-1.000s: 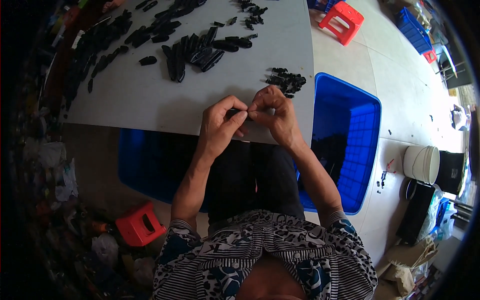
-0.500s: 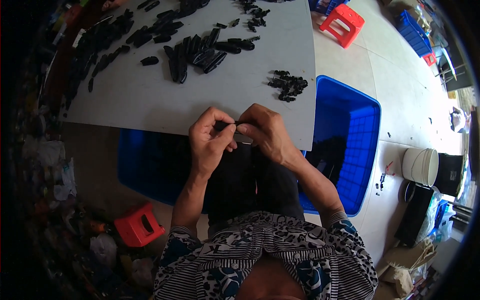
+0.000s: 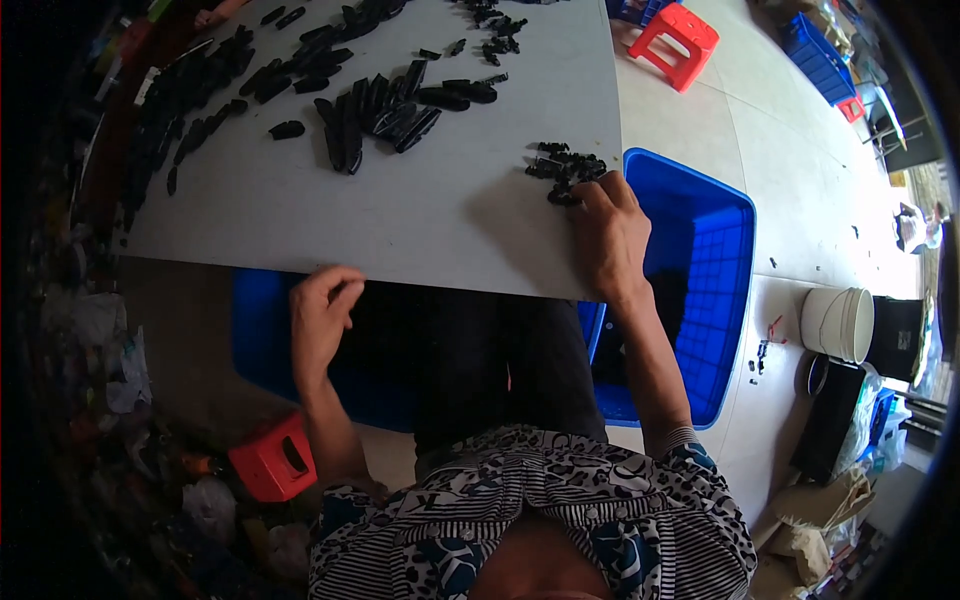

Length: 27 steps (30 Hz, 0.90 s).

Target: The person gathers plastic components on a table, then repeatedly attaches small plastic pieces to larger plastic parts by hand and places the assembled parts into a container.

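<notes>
My right hand (image 3: 613, 235) is at the right end of the table, its fingertips closed on a small black plastic piece (image 3: 562, 196) at the near side of a loose pile of such pieces (image 3: 565, 165). Below the table's front edge, my left hand (image 3: 325, 312) hangs over the left part of a blue bin (image 3: 262, 335). Its fingers are loosely bent, the thumb apart from the index finger, and no object shows in them. Farther back on the grey-white table (image 3: 430, 220) lie long black plastic shells (image 3: 375, 115), some heaped together.
A blue crate (image 3: 735, 285) stands on the floor right of the table. Red stools stand at the far right (image 3: 677, 45) and near left (image 3: 273, 458). A white bucket (image 3: 838, 323) is on the right. Bags and clutter line the left side. Another person's hand (image 3: 215, 14) shows at the far left.
My hands were together at the table's front edge, working on a small dark piece. They have parted: the left moved left and slightly down, the right went forward and right to the pile.
</notes>
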Each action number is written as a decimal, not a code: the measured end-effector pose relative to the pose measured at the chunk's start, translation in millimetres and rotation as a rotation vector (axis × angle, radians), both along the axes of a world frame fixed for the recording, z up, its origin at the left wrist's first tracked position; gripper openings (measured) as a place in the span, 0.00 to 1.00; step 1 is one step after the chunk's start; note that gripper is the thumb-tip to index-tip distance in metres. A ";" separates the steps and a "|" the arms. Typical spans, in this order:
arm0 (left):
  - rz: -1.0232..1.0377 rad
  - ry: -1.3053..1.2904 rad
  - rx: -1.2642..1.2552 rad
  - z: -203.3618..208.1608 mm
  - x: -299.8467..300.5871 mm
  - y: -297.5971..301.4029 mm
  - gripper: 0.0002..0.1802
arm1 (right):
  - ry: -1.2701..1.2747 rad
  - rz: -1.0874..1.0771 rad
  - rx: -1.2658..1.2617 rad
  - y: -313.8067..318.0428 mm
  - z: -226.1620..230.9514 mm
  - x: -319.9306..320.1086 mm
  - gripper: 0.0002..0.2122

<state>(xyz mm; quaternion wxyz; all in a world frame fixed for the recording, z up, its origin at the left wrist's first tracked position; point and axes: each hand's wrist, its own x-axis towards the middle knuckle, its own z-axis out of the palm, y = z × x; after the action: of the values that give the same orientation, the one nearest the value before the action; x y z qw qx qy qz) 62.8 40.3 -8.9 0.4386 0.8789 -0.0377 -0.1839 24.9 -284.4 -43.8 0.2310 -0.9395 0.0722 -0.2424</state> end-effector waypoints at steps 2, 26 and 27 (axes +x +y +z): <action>-0.018 -0.314 0.117 -1.1 14.9 -19.1 0.04 | 0.011 0.010 -0.049 -1.5 -3.1 0.9 0.07; -0.102 0.106 -0.854 -11.2 53.5 -112.9 0.13 | 0.218 0.522 2.154 13.3 -6.4 -13.0 0.05; -0.129 0.157 -0.900 -8.4 47.8 -113.5 0.13 | 0.205 0.532 2.140 13.4 -8.5 -13.1 0.05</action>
<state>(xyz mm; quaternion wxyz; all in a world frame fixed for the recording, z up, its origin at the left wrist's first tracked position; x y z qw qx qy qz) 110.6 -73.1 -17.3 0.7658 0.5802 -0.1353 -0.2422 11.8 -271.1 -52.2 0.9614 -0.2561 0.0591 0.0812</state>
